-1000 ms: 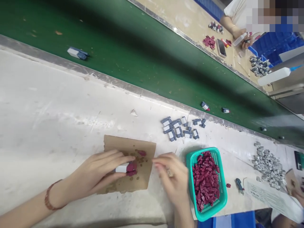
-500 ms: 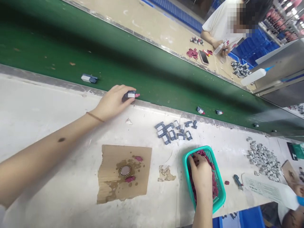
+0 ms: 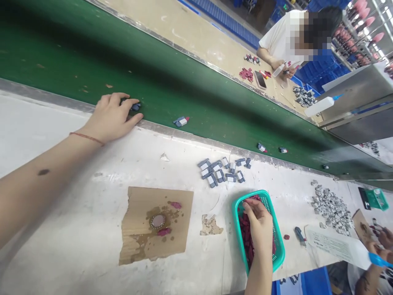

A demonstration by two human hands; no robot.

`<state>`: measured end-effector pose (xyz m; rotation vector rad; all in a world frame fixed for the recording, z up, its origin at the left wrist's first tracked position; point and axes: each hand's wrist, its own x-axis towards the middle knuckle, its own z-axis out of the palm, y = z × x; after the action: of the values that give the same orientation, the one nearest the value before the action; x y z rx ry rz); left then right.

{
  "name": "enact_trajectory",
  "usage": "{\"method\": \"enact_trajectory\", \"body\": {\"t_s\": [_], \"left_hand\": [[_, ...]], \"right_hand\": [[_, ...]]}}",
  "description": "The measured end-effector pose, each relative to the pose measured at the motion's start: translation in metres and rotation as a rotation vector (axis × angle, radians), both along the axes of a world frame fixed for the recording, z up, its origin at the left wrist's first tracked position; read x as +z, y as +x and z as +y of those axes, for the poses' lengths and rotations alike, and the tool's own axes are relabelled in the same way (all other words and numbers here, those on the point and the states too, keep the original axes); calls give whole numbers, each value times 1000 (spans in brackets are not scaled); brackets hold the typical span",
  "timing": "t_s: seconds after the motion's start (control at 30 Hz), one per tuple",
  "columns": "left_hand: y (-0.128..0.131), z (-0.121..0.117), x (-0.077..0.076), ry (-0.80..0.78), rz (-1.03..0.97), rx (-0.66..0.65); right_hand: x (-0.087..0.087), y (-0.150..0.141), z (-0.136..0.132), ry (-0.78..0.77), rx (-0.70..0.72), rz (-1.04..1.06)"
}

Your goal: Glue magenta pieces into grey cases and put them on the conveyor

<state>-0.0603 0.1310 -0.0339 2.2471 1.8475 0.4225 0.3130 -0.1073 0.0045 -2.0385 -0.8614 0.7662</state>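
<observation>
Released since the earlier frame, a red-tipped piece (image 3: pixel 181 121) lies on the green conveyor belt (image 3: pixel 221 127) at eleven o'clock; at ten, the half-curled left hand (image 3: pixel 112 119) covers a dark-blue piece (image 3: pixel 135 107); at five, the right hand (image 3: pixel 259 217) bends its fingers inside the teal basket (image 3: pixel 279 254), hold unclear.

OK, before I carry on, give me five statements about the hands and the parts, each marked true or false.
1. The right hand reaches into the green basket. True.
2. Two red pieces lie on the cardboard. True.
3. The left hand rests on the cardboard. False: it is at the belt, over a dark blue part.
4. The phone lies on the near table. False: it lies on the far table, across the belt.
5. The grey pile is inside the basket. False: it sits on the near table, outside the basket.
</observation>
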Motion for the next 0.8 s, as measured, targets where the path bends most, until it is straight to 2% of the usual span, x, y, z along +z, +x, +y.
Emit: {"method": "enact_trajectory", "body": {"t_s": [0.1,0.2,0.3,0.4,0.5,0.6,0.7,0.8], "left_hand": [[-1,0,4,-43,41,-32],[6,-3,12,-38,-7,-26],[16,-13,22,-11,-218,51],[27,-34,34,-81,-572,171],[34,-65,42,-309,-851,179],[35,-97,43,-503,-935,100],[31,-126,37,-568,-964,22],[28,-149,29,-567,-999,42]], "right_hand": [[8,-2,-1,81,-36,165],[13,-10,-2,160,-95,312],[15,-23,-4,185,-162,347],[15,-40,-4,174,-146,314],[12,-61,-1,147,-25,256],[5,-89,5,101,132,247],[-6,-115,7,77,338,211],[-17,-133,7,139,615,88]]}}
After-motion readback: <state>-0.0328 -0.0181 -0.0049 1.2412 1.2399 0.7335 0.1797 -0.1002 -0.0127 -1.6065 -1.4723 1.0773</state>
